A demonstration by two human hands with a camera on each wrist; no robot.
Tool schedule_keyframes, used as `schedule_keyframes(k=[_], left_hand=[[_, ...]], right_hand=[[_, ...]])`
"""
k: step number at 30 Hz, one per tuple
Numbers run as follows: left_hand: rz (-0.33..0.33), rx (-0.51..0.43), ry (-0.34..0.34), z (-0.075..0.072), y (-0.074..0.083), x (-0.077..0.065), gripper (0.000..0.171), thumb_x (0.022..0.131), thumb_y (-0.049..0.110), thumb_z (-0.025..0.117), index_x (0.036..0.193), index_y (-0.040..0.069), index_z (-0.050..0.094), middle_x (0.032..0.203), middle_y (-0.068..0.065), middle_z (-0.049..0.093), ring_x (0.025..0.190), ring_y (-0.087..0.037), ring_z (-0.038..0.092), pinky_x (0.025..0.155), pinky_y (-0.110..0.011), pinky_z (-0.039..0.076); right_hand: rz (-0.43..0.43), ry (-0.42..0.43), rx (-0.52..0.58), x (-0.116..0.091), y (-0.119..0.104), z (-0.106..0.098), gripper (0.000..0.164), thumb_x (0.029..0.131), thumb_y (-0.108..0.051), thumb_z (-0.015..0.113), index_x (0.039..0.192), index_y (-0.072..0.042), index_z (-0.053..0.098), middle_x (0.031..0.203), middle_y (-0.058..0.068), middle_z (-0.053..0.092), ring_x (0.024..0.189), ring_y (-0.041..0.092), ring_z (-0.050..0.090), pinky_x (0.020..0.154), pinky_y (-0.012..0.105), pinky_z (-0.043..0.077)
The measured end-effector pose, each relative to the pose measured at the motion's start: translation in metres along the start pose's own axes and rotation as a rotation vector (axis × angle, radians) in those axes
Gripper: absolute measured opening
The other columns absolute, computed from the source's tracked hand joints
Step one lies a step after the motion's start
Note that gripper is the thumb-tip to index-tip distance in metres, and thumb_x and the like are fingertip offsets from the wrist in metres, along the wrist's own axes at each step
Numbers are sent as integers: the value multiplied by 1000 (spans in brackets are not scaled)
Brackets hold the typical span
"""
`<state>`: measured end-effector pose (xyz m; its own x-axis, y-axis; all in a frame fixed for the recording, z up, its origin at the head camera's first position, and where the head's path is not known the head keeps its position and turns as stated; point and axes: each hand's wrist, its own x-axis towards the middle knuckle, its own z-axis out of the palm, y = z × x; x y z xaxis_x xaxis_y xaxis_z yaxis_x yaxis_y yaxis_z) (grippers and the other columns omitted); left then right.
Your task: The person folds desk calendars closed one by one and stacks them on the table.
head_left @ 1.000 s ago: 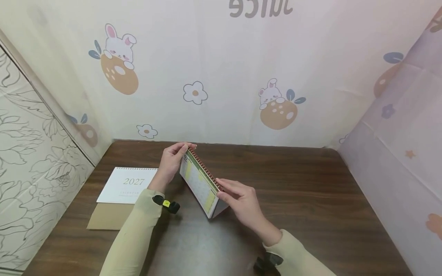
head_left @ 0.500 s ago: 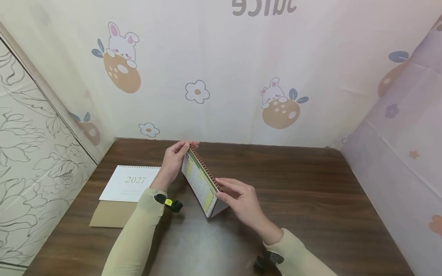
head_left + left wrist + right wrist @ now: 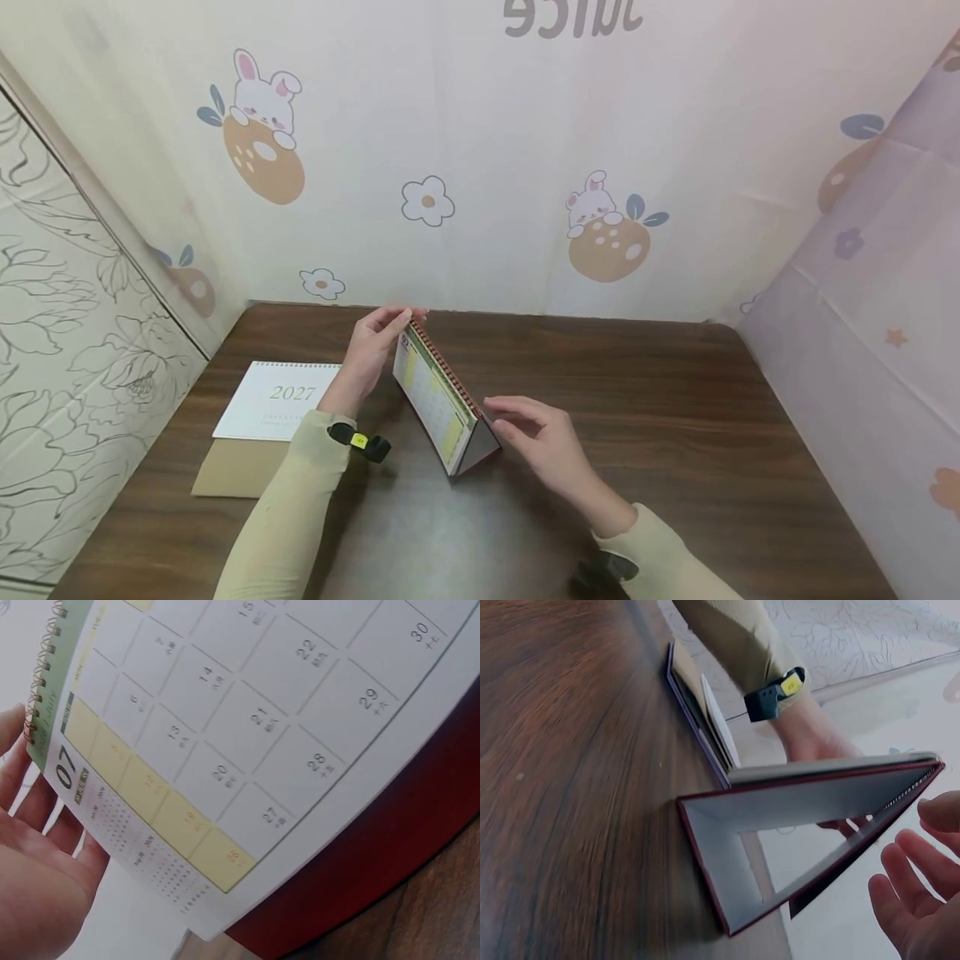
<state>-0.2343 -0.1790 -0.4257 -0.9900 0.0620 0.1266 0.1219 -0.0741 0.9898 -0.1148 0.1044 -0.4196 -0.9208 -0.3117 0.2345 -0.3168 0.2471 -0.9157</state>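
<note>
A spiral-bound desk calendar (image 3: 431,396) stands as a tent on the table, its July page with a green header facing left. My left hand (image 3: 369,346) pinches its far top corner at the coil; in the left wrist view the thumb is at the coil (image 3: 46,675) and the fingers go behind the page. My right hand (image 3: 547,442) is just off the near end, fingers loosely bent and holding nothing. From the right wrist view, the calendar's hollow red-edged triangular stand (image 3: 705,877) shows end-on, with the right fingers (image 3: 907,877) beside its top.
A white 2027 calendar (image 3: 281,408) on a tan stand (image 3: 236,468) stands on the left of the brown wooden table (image 3: 660,400), partly behind my left forearm. A printed cloth (image 3: 495,142) hangs along the back edge, with more cloth at the right.
My right hand has let go of the calendar's near top corner and drawn back a little to the right. My left hand keeps its pinch and the calendar stays standing.
</note>
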Motion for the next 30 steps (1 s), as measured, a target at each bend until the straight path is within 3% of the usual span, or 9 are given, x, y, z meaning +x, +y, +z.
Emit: schedule_keyframes(k=[7,14,22,27,30], left_hand=[[-18,68,-11,-4,5,-1,37,97,36,65,121,9,66,123,-7,69,116,-21,59,101,-41,41],[-42,97,-14,-6,11,-3,38,98,37,65,122,7,65,124,-7,68,116,-21,58,99,-43,43],[-131,312,-62,-11,19,-1,52,96,55,59,123,11,66,125,-6,65,122,-22,53,104,-50,42],[-220,446,-77,-11,28,-2,73,92,69,52,130,8,64,137,-9,58,128,-27,51,105,-50,41],[-255,485,-90,-9,33,-4,79,92,71,50,136,6,60,142,-13,54,127,-33,53,107,-52,39]], right_hand=[[18,-8,-17,-5,22,-8,28,89,-8,75,117,-12,73,117,-2,71,105,18,67,90,44,53],[128,-5,-104,-11,31,-10,24,92,-12,73,115,-18,74,113,-6,72,104,14,67,89,36,53],[233,-44,-251,-15,39,-10,19,95,-17,69,114,-17,74,111,-5,72,112,19,64,98,49,46],[304,-137,-213,-18,39,-14,20,98,-22,65,115,-16,74,113,-3,72,111,18,64,96,45,48],[329,-199,-131,-20,38,-18,25,100,-24,63,118,-11,73,114,4,72,107,21,66,91,40,52]])
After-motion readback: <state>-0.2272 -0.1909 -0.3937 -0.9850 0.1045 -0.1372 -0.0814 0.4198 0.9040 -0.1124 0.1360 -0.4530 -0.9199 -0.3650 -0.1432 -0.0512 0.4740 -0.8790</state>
